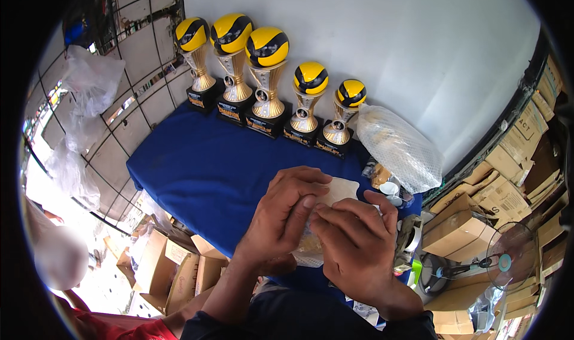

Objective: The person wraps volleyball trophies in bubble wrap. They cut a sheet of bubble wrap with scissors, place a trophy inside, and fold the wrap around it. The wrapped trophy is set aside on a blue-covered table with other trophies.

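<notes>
Close together over the near right edge of the blue-covered table, my left hand point(284, 211) and my right hand point(359, 238) are both closed, thumbs and fingertips pinching. Between and beneath them is a bundle of clear bubble wrap point(309, 250) with something golden-brown showing through; my hands hide most of it. A whitish translucent piece point(343, 189) sticks up just beyond my fingers. Farther back stands a row of several trophies point(267, 89), each a silver-gold cup on a black base, topped by a yellow and black volleyball.
The blue tablecloth point(185, 166) covers the table. At its right lie a bubble-wrapped bundle point(402, 151) and tape rolls point(390, 188). Cardboard boxes point(457, 229) and a fan point(505, 262) stand right. A person in a red sleeve point(128, 328) reaches in from the left, beside open boxes point(156, 256).
</notes>
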The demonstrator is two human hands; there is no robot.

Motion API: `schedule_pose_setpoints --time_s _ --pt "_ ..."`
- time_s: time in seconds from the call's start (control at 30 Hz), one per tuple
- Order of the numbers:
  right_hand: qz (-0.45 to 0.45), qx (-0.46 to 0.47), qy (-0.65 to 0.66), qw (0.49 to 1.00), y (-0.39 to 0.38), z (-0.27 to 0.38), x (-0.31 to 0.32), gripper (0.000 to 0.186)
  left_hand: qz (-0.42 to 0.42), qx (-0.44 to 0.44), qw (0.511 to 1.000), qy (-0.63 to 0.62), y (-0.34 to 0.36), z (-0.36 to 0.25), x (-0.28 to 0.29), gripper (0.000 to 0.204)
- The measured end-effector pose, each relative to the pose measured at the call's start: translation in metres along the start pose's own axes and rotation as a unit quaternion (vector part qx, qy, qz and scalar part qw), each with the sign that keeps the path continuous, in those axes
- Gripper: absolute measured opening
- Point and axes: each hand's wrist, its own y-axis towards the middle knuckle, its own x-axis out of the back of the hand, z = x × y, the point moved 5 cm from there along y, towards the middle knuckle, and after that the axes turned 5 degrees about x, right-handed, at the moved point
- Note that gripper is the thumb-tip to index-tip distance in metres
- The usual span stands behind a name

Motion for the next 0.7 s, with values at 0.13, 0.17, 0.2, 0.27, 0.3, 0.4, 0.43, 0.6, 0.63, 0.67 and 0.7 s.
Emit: schedule_pose_setpoints --time_s 0.13,0.17,0.2,0.27,0.3,0.4,0.43,0.6,0.63,0.67,0.7 --pt "0.046 0.022 -0.079 0.996 -0.003 0.007 -0.01 0.031 -0.027 0.017 0.999 -0.004 0.005 0.006 0.004 0.017" --pt "0.067 0.026 -0.101 0.992 -0.008 0.009 -0.014 0.035 -0.03 0.016 0.999 -0.009 0.008 0.01 0.006 0.017" --pt "0.087 0.031 -0.123 0.988 -0.016 0.012 -0.018 0.039 -0.019 0.014 1.0 -0.016 0.007 0.011 0.006 0.018" --pt "0.118 0.054 -0.15 0.98 -0.033 0.02 -0.024 0.045 0.002 0.009 1.0 -0.029 0.005 0.01 0.007 0.022" --pt "0.129 0.068 -0.158 0.977 -0.043 0.024 -0.027 0.046 -0.002 0.02 0.999 -0.03 0.006 0.012 0.007 0.022" --pt "0.193 0.094 -0.027 0.976 -0.073 0.031 -0.04 0.049 0.003 0.045 0.999 -0.028 0.006 0.013 0.011 0.023" --pt "0.214 0.103 0.04 0.97 -0.079 0.034 -0.042 0.05 0.01 0.045 0.999 -0.024 0.003 0.012 0.016 0.023" --pt "-0.015 -0.03 0.185 0.982 -0.109 -0.005 -0.011 0.034 0.024 -0.01 0.999 0.025 -0.011 -0.001 0.037 0.03" --pt "-0.08 -0.06 0.177 0.979 -0.118 -0.013 -0.009 0.031 0.037 -0.008 0.999 0.034 -0.015 -0.009 0.044 0.04" --pt "-0.094 -0.094 0.216 0.967 -0.124 -0.019 -0.013 0.029 0.03 -0.005 0.996 0.082 -0.019 -0.016 0.051 0.042" --pt "-0.107 -0.129 0.25 0.954 -0.13 -0.024 -0.016 0.027 0.022 -0.002 0.992 0.124 -0.029 -0.02 0.059 0.044"
